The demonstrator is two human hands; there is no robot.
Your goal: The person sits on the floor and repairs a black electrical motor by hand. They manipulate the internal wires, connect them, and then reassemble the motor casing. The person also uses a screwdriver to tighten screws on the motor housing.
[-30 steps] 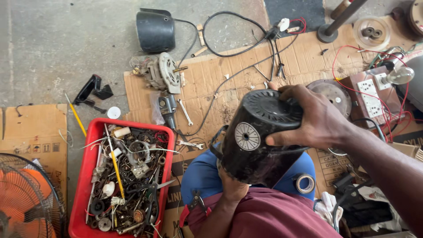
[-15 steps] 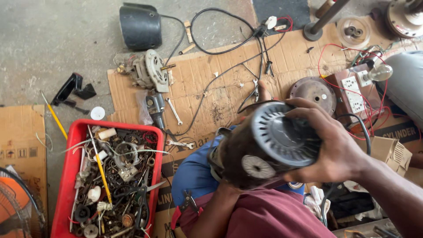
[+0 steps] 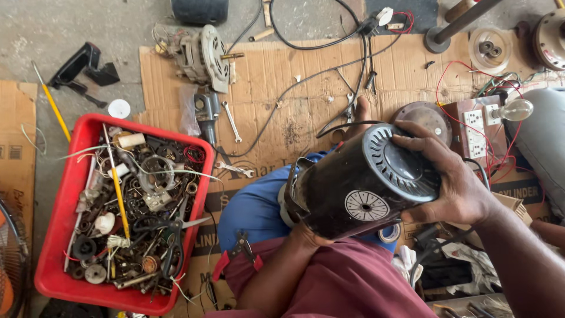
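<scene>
I hold a black cylindrical motor housing point(image 3: 359, 182) with a slotted end cap and a round label, tilted over my lap. My right hand point(image 3: 453, 176) grips its slotted end from the right. My left hand point(image 3: 303, 232) supports it from below and is mostly hidden under the housing. A black cable runs from the housing across the cardboard point(image 3: 282, 82). Red-handled pliers point(image 3: 238, 253) lie on my lap.
A red bin point(image 3: 62, 218) of metal parts, wires and scissors stands at left. Another motor point(image 3: 203, 56), a spanner point(image 3: 231, 121), a round plate point(image 3: 426, 118), a socket board point(image 3: 474, 132) with a bulb and red wires lie on the cardboard. An orange fan point(image 3: 9, 259) shows at far left.
I have turned the housing so its slotted end now faces right and the round label faces up. My view has moved closer and shifted right.
</scene>
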